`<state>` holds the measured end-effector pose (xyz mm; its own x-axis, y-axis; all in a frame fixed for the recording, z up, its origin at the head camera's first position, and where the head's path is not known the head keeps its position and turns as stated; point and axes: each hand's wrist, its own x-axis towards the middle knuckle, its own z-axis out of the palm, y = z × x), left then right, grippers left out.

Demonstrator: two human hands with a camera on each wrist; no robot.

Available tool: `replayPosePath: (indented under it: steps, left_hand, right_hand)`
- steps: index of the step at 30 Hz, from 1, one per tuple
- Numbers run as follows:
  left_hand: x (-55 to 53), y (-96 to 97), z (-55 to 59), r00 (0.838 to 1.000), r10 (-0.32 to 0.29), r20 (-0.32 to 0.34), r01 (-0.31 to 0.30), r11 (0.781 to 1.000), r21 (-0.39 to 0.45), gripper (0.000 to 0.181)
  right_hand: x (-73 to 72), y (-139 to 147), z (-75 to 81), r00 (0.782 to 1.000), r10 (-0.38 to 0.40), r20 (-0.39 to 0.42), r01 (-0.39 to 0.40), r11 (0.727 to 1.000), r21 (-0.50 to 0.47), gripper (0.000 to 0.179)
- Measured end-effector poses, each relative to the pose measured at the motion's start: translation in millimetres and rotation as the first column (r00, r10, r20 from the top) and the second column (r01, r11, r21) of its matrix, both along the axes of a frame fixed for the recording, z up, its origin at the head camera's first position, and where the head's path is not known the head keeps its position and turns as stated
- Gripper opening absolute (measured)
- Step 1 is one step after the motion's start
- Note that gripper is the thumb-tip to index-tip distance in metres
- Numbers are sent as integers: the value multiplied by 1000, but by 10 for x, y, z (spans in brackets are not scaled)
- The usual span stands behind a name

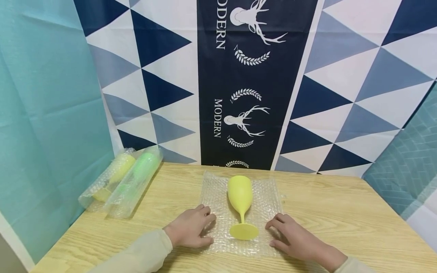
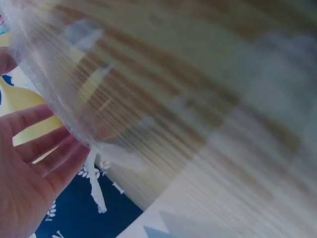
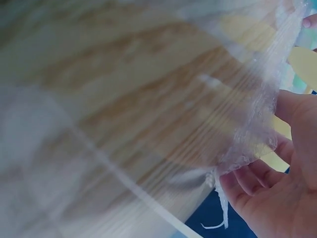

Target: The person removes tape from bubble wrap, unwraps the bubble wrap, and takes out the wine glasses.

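Lying on its side, the yellow goblet [image 1: 240,192] is mid-sheet on the bubble wrap [image 1: 217,197], itself flat on the wood-grain surface [image 1: 327,204].

Head view, 12 o'clock straight away from the person: bowl at 12, foot at 6, long axis passing between the hands. Left hand [image 1: 190,229] is at the sheet's left edge; from it the bowl lies at 2, the foot at 3. Right hand [image 1: 295,238] is at the opposite edge; bowl at 10, foot at 9. Right fingertips are nearer, just beside the foot; the left gap is wider. Neither hand touches the goblet. Grip on both sides: fingers loosely bent, thumb parted from them. Two wrapped goblets, one yellow [image 1: 120,170], one green [image 1: 140,171], lie well apart, toward 9 to 10 from this one.

Left wrist view, clock now by the frame: hand enters at 8, fingers fanned, tips meeting the sheet's edge. Goblet's yellow shows past them at 9. Thumb cut by the frame; cannot tell whether it bears on the sheet.

Right wrist view: hand at 4, fingertips at the sheet's edge, thumb apart. Yellow shows at 3, partly behind the hand.
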<state>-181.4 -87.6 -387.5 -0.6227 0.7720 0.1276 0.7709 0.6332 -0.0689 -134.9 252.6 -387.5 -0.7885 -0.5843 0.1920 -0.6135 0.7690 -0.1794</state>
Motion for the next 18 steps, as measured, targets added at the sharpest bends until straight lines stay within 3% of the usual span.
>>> replayPosePath:
  steps: [14,18]
  left_hand:
    - [-27,25,18,1000,-16,-8,15,999,-41,43]
    - [-10,35,22,1000,-8,-7,7,1000,-29,43]
  right_hand:
    - [24,-59,-2,993,69,-99,-59,994,93,27]
    - [19,-82,38,997,58,-59,-50,990,134,27]
